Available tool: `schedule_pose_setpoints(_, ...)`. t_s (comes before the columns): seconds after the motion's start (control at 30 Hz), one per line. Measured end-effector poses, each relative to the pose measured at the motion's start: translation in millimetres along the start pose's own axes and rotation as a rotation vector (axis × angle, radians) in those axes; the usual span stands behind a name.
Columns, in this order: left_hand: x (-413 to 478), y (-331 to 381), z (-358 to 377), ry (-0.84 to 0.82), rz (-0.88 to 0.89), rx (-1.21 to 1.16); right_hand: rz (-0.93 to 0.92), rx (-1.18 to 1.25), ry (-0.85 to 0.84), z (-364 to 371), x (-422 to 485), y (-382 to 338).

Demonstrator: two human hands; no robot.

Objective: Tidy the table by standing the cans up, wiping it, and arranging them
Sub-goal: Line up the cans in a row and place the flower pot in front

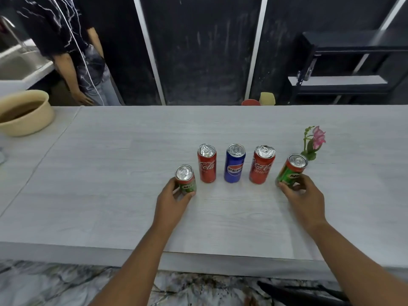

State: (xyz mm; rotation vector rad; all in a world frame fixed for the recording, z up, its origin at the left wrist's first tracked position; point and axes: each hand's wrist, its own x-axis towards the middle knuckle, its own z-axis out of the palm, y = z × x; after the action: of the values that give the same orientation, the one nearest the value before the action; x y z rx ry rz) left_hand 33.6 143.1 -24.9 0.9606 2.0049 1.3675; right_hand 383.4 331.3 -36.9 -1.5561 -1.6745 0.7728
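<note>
Five cans stand upright on the grey table (110,173), in a loose row around its middle, nearer the front edge. Between two red cola cans (206,165) (262,165) stands a blue Pepsi can (235,163). The left hand (174,200) grasps the left green Milo can (186,178); the right hand (301,196) grasps the right green Milo can (291,170), which tilts. A small pink flower (315,140) stands behind it.

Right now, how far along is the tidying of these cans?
All five cans stand upright. Two Coke cans and the Pepsi can form a row. The left hand and right hand each grip a Milo can, the right one tilted. Left: setting both at the row's ends. No cloth shows, so wiping cannot be judged.
</note>
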Motion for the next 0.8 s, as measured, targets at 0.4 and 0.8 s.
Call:
schedule_pose_setpoints(0.4, 56, -8, -12, -0.019, -0.046, -0.067, 0.009, -0.056, -0.002, 3, 11, 1)
schedule_pose_setpoints(0.8, 55, -12, -7, -0.013, -0.002, -0.099, -0.057, -0.115, -0.006, 5, 13, 1)
